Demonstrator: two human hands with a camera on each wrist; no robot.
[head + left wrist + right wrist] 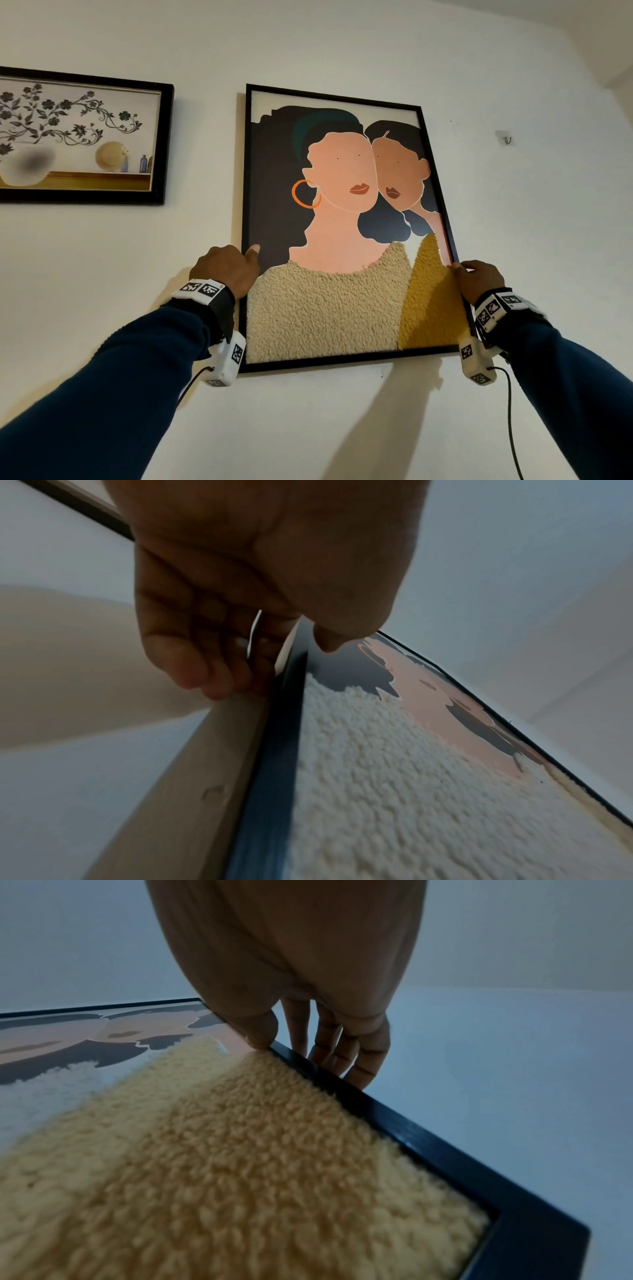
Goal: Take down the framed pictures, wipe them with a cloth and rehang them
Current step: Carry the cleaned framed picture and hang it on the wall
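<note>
A tall black-framed picture of two faceless women with tufted cream and yellow tops stands against the white wall, tilted a little. My left hand grips its left edge, thumb on the front and fingers curled behind the frame. My right hand grips the right edge, thumb on the front and fingers behind the frame. A second black-framed picture with flowers and a vase hangs at the left.
A small wall hook sits bare on the wall to the right of the tall picture. White wall stretches below both pictures. The ceiling corner shows at the upper right.
</note>
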